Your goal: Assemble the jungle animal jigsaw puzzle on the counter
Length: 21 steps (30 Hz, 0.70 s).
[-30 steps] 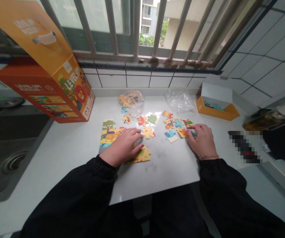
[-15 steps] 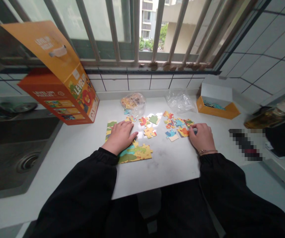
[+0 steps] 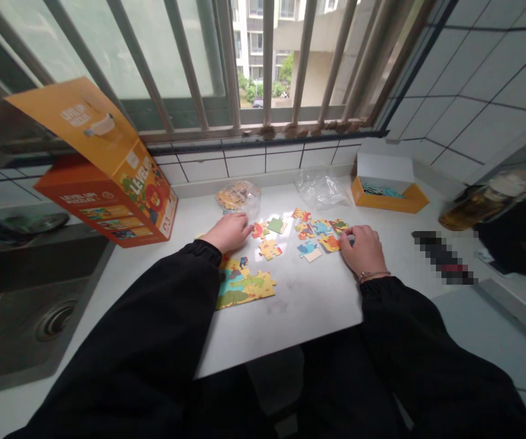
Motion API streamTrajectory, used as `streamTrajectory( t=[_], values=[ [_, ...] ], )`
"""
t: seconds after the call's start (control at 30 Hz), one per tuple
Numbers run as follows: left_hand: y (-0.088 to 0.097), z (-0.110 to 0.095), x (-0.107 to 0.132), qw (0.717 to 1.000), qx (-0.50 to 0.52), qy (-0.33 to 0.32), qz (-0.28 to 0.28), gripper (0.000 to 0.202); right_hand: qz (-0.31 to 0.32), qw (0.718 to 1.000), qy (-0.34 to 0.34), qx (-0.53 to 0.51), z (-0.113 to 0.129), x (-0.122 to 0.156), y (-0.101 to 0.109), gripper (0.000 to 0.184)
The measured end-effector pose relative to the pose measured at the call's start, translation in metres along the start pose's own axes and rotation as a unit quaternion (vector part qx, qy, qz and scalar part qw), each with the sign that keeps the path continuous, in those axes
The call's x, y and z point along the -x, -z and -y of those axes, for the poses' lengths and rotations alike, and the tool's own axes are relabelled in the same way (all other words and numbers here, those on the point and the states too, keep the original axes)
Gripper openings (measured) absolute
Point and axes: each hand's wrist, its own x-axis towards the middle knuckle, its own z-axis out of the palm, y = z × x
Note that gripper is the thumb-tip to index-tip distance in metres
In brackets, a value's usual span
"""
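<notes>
Left hand [image 3: 230,232] stretched forward, open, fingertips touching a red puzzle piece [image 3: 259,230]; right hand [image 3: 363,251] palm-down on the table [image 3: 308,299], pinching a blue piece [image 3: 350,241].

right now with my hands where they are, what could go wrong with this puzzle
1. The black left sleeve lies across the joined puzzle section. If the left hand reaches further, the cloth may drag that section and pull joints apart.
2. The right hand rests against the loose pieces. A sideways slide could scatter them or hide one under the palm.
</notes>
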Motion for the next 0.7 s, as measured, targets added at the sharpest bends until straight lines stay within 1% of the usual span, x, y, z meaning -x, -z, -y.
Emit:
streamTrajectory(
  t=[0.07, 0.2, 0.3, 0.4, 0.5, 0.57, 0.63, 0.7],
  values=[
    [0.001, -0.001, -0.021, 1.0, -0.001, -0.007, 0.011, 0.031, -0.001, 1.0, 0.001, -0.006, 0.0, 0.0, 0.0, 0.023],
    [-0.005, -0.004, -0.053, 1.0, -0.003, 0.018, 0.019, 0.03, 0.001, 1.0, -0.007, -0.013, 0.003, 0.0, 0.002, 0.021],
    [-0.012, -0.005, -0.072, 0.999, 0.004, 0.036, 0.017, 0.031, 0.001, 1.0, -0.021, -0.011, 0.006, 0.0, 0.004, 0.021],
    [-0.016, -0.005, -0.085, 0.999, 0.021, 0.04, 0.005, 0.033, 0.006, 1.0, -0.028, -0.012, 0.007, -0.001, 0.005, 0.021],
    [-0.015, -0.007, -0.088, 0.998, 0.048, 0.038, -0.012, 0.035, 0.003, 0.999, -0.034, -0.01, 0.007, -0.002, 0.005, 0.021],
    [-0.012, -0.01, -0.084, 0.997, 0.068, 0.038, -0.025, 0.035, -0.004, 0.999, -0.04, -0.01, 0.005, -0.003, 0.004, 0.02],
    [-0.007, -0.014, -0.072, 0.995, 0.083, 0.038, -0.037, 0.033, -0.008, 0.999, -0.041, -0.013, 0.003, -0.004, 0.004, 0.019],
    [0.001, -0.02, -0.055, 0.994, 0.091, 0.037, -0.045, 0.031, -0.009, 0.999, -0.039, -0.015, 0.003, -0.006, 0.003, 0.019]
  ],
)
